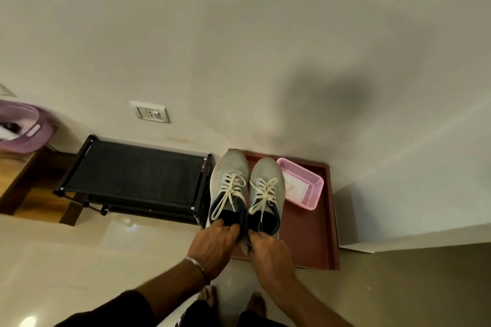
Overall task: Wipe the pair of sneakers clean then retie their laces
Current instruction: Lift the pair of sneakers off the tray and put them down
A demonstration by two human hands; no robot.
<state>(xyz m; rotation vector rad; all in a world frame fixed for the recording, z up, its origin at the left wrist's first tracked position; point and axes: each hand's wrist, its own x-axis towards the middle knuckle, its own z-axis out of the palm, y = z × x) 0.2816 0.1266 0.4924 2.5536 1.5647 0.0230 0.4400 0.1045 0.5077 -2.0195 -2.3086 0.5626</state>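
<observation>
Both heels are pinched: the left hand closes on the left sneaker, the right hand on the right sneaker, side by side on the red table. If lifted carelessly, the loose laces could be snagged, or the pink basket just beside could be knocked.

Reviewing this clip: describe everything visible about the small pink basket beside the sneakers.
The small pink plastic basket is a shallow rectangular tray with perforated, lattice-like walls and an open top. It sits upright but turned at an angle on the dark red tabletop, near the wall, just right of the grey mesh sneaker with white laces; whether they touch is unclear. Inside lies something flat and pale, perhaps a cloth or wipe. Neither hand touches it.
</observation>
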